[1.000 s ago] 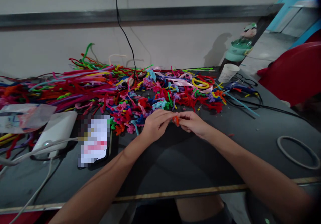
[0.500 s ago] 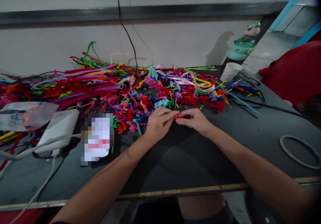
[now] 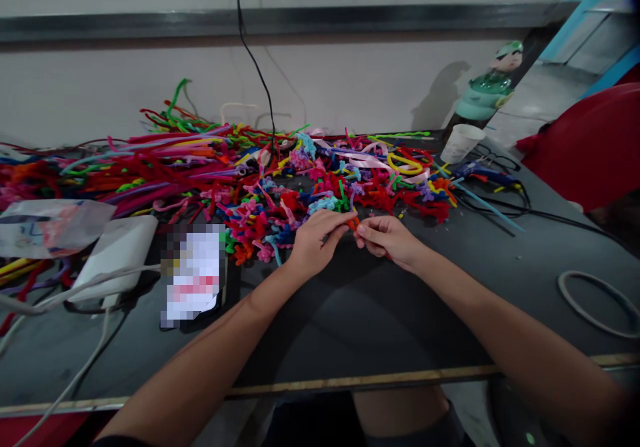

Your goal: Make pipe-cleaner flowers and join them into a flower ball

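Observation:
An orange fuzzy piece (image 3: pixel 353 223) is held between both hands over the dark table, just in front of the colourful pile. My left hand (image 3: pixel 319 239) pinches it from the left with thumb and fingertips. On its right side, my right hand (image 3: pixel 387 239) grips it with thumb and forefinger, the other fingers curled; a bit of orange also shows under that palm. Fingers cover much of the piece, so its full shape is hidden. Twisted fuzzy shapes (image 3: pixel 287 207) in red, pink and blue lie behind my left hand.
Long fuzzy stems (image 3: pixel 150 167) fill the back left. A white power bank (image 3: pixel 117 253) with cables and a phone-like item (image 3: pixel 195 277), partly pixelated, lie left. At right are a paper cup (image 3: pixel 461 144), a green bottle (image 3: pixel 483 95), a blue glue gun (image 3: pixel 487 173) and a ring (image 3: pixel 595 303).
More of the orange piece shows between the fingertips. My right hand has turned slightly and its fingers are more curled, with orange now visible below its palm.

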A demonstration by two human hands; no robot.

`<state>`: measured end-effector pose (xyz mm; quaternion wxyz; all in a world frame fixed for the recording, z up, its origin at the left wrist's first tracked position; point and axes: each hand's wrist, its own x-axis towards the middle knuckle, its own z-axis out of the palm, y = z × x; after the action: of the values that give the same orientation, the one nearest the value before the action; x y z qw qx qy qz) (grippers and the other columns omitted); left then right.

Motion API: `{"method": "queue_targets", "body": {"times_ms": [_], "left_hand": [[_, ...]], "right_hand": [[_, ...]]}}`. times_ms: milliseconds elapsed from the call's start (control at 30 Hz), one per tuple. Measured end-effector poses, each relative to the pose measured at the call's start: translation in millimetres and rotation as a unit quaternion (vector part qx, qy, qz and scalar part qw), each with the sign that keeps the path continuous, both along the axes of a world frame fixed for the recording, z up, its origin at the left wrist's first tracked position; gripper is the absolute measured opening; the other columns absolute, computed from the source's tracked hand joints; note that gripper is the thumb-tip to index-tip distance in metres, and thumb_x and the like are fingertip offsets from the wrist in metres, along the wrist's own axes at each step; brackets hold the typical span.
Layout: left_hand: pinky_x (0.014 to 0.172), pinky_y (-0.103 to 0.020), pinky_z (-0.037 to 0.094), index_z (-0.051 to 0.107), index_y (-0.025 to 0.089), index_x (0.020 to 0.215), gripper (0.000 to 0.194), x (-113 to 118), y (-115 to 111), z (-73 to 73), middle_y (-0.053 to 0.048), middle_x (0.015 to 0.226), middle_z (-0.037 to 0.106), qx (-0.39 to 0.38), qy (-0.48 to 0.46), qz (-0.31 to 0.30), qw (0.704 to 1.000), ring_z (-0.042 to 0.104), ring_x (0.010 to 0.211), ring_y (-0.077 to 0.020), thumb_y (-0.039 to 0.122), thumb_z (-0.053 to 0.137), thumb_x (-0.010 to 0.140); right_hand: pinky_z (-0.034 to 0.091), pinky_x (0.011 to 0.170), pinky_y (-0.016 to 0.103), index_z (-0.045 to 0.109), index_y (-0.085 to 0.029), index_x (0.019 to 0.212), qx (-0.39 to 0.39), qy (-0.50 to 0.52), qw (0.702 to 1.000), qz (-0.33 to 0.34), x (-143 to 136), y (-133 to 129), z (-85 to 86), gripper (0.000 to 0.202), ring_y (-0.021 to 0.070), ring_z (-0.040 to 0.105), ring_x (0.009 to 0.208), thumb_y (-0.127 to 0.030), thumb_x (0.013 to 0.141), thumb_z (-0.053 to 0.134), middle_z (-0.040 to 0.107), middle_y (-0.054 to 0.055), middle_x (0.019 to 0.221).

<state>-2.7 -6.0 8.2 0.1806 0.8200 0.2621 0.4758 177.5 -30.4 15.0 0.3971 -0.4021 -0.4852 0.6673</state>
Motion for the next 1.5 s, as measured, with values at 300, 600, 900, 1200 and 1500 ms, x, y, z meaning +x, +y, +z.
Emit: {"method": "queue_targets", "body": {"times_ms": [300,600,900,1200,1500], "left_hand": [[0.077,-0.031,0.050,0.066,0.021,0.098,0.019,-4,2,2.0,-0.004,0.083,0.071,0.105,0.016,-0.016,0.994,0.065,0.080,-0.0143,0.015,0.060,0.080],[0.081,-0.029,0.047,0.062,0.019,0.095,0.013,-10,4,1.7,-0.003,0.084,0.069,0.163,0.127,-0.041,0.977,0.062,0.081,-0.0133,0.019,0.057,0.083],[0.068,-0.032,0.041,0.058,0.015,0.075,0.018,4,-9,7.5,-0.007,0.073,0.061,0.055,0.272,0.103,0.955,0.055,0.076,-0.0190,0.025,0.046,0.085],[0.037,-0.021,0.016,0.048,0.017,0.056,0.019,8,-10,13.0,0.008,0.044,0.026,-0.590,-0.033,0.017,0.807,0.024,0.036,-0.0057,0.027,0.049,0.072],[0.075,-0.027,0.047,0.062,0.018,0.101,0.022,-14,-8,14.0,-0.006,0.085,0.065,0.103,0.269,0.048,0.956,0.058,0.088,-0.0169,0.023,0.045,0.088]], "right_hand": [[0.011,0.035,0.017,0.062,-0.012,0.073,-0.103,0.056,0.991,0.071,4,-4,9.3,0.025,-0.0009,0.023,0.033,-0.036,0.073,0.070,0.050,-0.007,0.050],[0.022,0.039,0.018,0.056,-0.014,0.067,0.044,-0.136,0.985,0.098,11,-5,10.0,0.027,0.0032,0.035,0.039,-0.038,0.076,0.064,0.057,-0.002,0.054],[0.029,0.055,0.023,0.056,-0.017,0.073,0.427,-0.501,0.752,0.010,13,-3,8.8,0.013,0.0113,0.052,0.061,-0.023,0.084,0.052,0.060,0.001,0.067],[0.025,0.054,0.027,0.058,-0.017,0.080,0.550,-0.567,0.613,-0.003,0,-13,9.3,0.018,0.0127,0.056,0.068,-0.017,0.090,0.042,0.063,0.003,0.073],[0.033,0.052,0.020,0.055,-0.018,0.071,0.388,-0.388,0.836,-0.014,8,-2,-5.8,0.011,0.0085,0.048,0.053,-0.022,0.082,0.054,0.055,-0.003,0.059]]}}
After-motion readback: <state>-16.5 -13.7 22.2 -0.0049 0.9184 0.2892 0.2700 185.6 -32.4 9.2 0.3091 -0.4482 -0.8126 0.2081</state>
